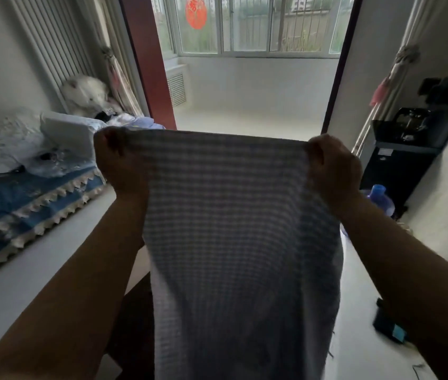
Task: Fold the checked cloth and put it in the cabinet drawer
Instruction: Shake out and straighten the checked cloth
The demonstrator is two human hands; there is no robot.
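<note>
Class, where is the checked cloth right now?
In the head view, the checked cloth hangs at centre, its top corners gripped by the left hand and right hand.

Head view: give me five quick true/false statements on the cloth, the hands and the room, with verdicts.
1. Both hands grip the top edge of the checked cloth. True: the left hand and the right hand each hold an upper corner.
2. The cloth lies flat on the bed. False: it hangs in the air, held up; the bed is off to the left.
3. The cloth is already folded into a small square. False: it hangs spread out at full length.
4. A red ornament hangs on the window. True.
5. The cabinet drawer stands open in view. False: no drawer is visible.
</note>
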